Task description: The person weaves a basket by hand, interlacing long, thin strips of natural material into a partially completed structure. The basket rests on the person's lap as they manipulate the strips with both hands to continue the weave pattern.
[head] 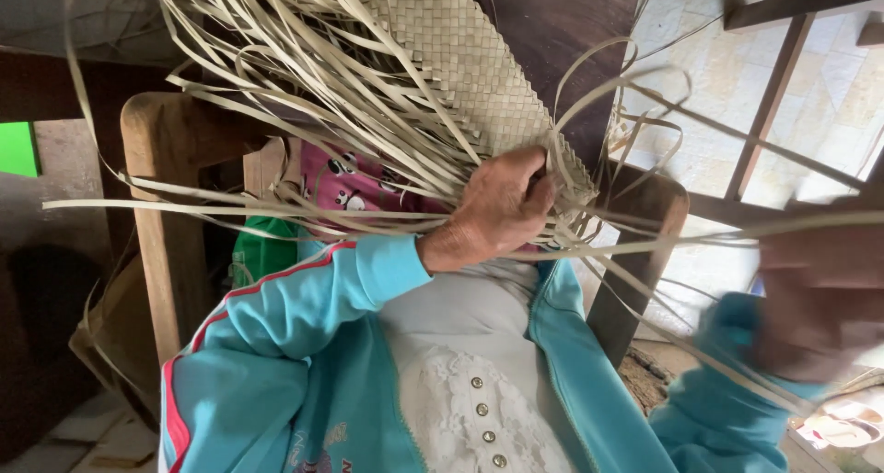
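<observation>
Item: pale checker-woven palm-leaf mat [460, 58], centre far, over your lap. Your left hand [502, 206] pinches its near edge strips. Your right hand [815, 298], near right, blurred; grip cannot be told, loose pale leaf strips [276, 77] crossing it.

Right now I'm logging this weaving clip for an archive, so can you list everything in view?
Woven mat panel: one, pale straw, top centre, its lower edge under the left hand.
Loose flat strips: many, pale straw, fanning out from the mat to both sides.
Wooden chair frame: one, light brown, left, behind the strips.
Patterned cloth: one, pink with small black-and-white figures, below the mat.
Green fabric: one piece, left of centre, beside the sleeve.
Window frame: one, dark bars, upper right.
Jacket: one, turquoise with red and white stripe, bottom.
White top: one, with lace and small buttons, bottom centre.
Left hand: gripping the mat's edge and strips.
Right hand: blurred, far right, pulling a strip.
</observation>
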